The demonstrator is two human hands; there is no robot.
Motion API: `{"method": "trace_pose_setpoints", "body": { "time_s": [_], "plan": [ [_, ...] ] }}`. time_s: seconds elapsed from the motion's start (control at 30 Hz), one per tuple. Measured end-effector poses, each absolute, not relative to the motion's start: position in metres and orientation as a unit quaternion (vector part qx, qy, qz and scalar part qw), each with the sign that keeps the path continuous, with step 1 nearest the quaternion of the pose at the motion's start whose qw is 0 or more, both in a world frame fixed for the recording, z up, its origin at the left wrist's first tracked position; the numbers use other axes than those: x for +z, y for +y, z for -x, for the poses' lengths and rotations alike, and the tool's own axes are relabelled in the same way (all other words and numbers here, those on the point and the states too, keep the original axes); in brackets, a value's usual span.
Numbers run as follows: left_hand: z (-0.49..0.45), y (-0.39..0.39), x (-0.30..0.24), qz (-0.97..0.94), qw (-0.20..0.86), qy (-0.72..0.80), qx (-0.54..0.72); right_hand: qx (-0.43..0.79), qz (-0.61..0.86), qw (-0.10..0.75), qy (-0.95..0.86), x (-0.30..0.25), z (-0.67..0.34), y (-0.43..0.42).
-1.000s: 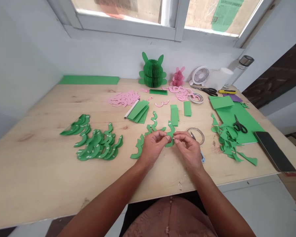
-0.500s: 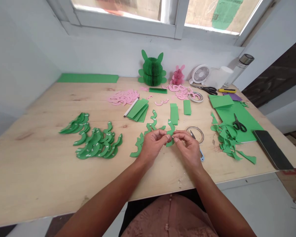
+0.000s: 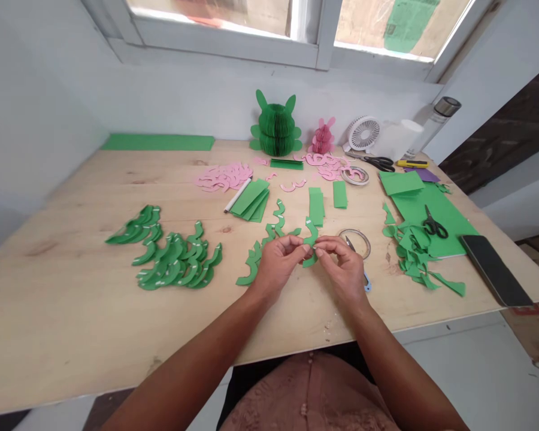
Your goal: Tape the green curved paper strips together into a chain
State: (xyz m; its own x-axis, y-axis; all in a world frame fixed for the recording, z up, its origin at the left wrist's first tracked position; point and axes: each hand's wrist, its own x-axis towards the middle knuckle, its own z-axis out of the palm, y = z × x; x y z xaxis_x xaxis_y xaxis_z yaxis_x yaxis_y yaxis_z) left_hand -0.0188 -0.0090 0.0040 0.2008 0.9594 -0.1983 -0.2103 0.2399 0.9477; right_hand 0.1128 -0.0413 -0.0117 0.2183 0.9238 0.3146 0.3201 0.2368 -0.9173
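Observation:
My left hand (image 3: pixel 278 263) and my right hand (image 3: pixel 345 269) meet just above the wooden table (image 3: pixel 72 299), fingertips pinched together on one curved green paper cutout (image 3: pixel 311 234). Both hands are closed on that piece. More loose green curved cutouts (image 3: pixel 258 257) lie just left of my left hand. A clear tape ring (image 3: pixel 357 240) and a small blue-handled cutter (image 3: pixel 367 281) lie right beside my right hand.
A pile of finished green cutouts (image 3: pixel 170 263) lies to the left. Green strips (image 3: pixel 251 200), pink cutouts (image 3: pixel 224 176), scissors (image 3: pixel 433 224) on green sheets, paper scraps (image 3: pixel 415 257), a phone (image 3: pixel 494 269), paper bunnies (image 3: pixel 276 123), a fan (image 3: pixel 363 133) and a bottle (image 3: pixel 438 120) surround the hands.
The hands keep the same pinch on the green cutout with only tiny finger shifts. The view has drifted slightly.

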Motion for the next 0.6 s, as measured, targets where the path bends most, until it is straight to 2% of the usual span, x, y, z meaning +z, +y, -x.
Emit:
{"method": "trace_pose_setpoints", "body": {
  "time_s": [0.6],
  "plan": [
    [0.0195, -0.0096, 0.0035, -0.429, 0.66, 0.433, 0.44, 0.277, 0.556, 0.557, -0.552, -0.0151, -0.114, -0.0415]
  ]
}}
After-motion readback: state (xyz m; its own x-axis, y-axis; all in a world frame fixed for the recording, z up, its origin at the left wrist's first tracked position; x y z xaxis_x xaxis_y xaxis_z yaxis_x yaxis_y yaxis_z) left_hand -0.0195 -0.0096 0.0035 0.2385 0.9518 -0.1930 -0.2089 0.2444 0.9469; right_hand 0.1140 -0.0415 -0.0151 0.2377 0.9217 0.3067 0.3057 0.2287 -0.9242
